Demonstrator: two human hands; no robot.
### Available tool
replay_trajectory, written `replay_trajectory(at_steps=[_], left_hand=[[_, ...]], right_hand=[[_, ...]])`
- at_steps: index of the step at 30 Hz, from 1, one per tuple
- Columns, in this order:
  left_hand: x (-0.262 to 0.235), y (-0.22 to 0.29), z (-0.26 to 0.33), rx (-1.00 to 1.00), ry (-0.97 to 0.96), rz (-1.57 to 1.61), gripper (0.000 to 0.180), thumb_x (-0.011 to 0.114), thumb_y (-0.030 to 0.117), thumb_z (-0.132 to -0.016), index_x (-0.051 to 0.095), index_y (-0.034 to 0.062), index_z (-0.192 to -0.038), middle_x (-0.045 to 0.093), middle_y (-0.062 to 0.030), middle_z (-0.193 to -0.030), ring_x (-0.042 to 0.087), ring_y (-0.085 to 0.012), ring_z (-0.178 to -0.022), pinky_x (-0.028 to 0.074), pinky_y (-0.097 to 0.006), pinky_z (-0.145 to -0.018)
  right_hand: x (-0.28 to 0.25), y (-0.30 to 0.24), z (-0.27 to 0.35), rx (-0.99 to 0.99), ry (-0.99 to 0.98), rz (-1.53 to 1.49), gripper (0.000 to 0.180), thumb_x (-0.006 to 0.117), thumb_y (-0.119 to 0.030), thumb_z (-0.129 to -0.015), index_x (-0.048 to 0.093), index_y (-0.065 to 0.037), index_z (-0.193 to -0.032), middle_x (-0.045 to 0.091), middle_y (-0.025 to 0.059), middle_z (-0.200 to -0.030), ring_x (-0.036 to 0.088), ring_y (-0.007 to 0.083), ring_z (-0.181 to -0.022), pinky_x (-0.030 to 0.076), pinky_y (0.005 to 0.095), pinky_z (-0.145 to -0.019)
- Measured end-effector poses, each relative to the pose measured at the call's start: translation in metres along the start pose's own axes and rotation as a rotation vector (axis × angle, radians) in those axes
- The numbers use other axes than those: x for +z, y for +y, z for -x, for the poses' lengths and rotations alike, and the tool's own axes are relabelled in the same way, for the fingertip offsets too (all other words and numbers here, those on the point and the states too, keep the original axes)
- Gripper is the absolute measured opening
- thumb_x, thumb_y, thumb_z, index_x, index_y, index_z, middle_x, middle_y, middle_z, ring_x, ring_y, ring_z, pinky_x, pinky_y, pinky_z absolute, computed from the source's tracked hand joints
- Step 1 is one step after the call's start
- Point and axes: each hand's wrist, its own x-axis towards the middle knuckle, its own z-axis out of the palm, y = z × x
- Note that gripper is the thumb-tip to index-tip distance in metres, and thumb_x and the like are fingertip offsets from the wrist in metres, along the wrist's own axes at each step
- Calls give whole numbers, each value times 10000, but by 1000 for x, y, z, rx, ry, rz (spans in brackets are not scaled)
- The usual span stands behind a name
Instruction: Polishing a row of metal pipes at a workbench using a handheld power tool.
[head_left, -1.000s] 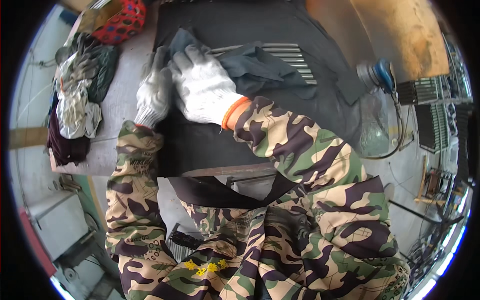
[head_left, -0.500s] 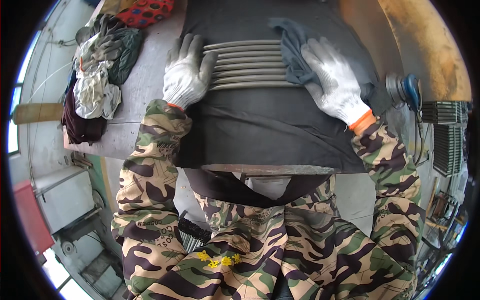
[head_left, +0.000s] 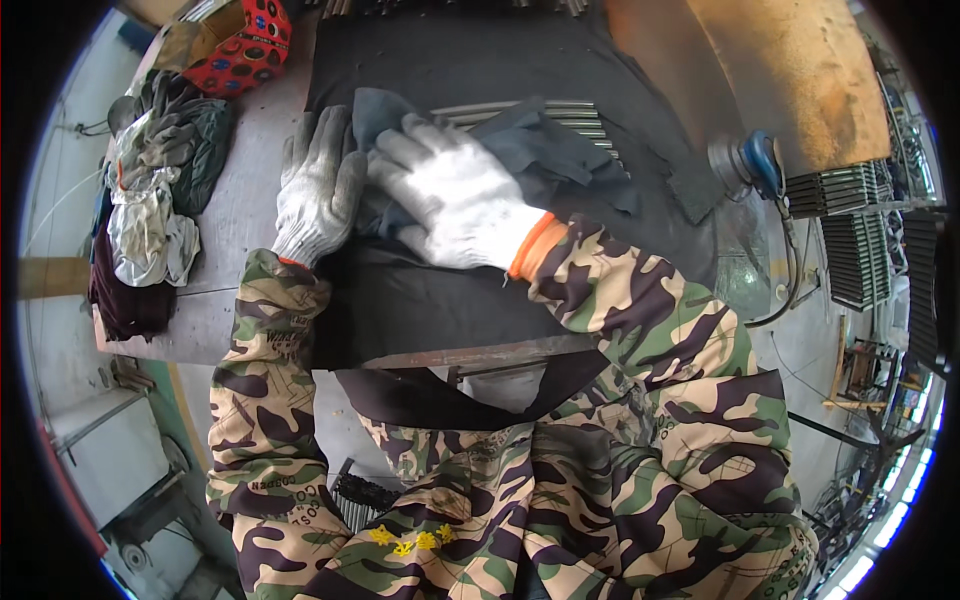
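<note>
A row of several metal rods [head_left: 590,118] lies side by side on the black cloth covering the table. A dark blue-grey rag [head_left: 540,145] is spread across them and hides most of their length. My right hand [head_left: 455,190], in a white knit glove, rests flat on the rag's left part with its fingers stretched out. At the left end of the rods, my left hand [head_left: 322,185] is held flat in a white glove with grey fingers, its fingers extended. Whether it touches the rod ends is hidden by the rag and the right fingers.
A pile of gloves and rags [head_left: 165,180] lies on the table's left, below a red patterned box [head_left: 245,50]. More rods [head_left: 455,8] show at the far edge. On the right are a blue round-headed power tool [head_left: 755,165] with a cable and stacked dark metal bars [head_left: 855,245].
My right hand has swept left along the rods, carrying the rag from their right end toward my left hand. The view has shifted, and the rods' right ends now show.
</note>
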Motion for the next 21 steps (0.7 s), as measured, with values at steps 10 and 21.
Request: replay_trajectory(at_steps=[10,21], left_hand=[[7,4,-4,-11,-28,-202,762,562,477,-1055,433,-30,-1609,442,-292,-1650,353,-525,-1550,265,-613,-1280],[-4,26,8,6,9,-160,723,627,399,-1029,463,-52,-1569,471,-340,-1603,402,-551,-1502,304,-629,-1251]], right_hand=[[-37,125,85,228,121,101,663,751,-255,-886,586,-80,-1504,537,195,-1607,505,460,-1481,423,514,-1249],[-82,175,115,278,10,228,573,743,-197,-874,648,-84,-1427,655,192,-1440,642,438,-1230,533,502,-1076]])
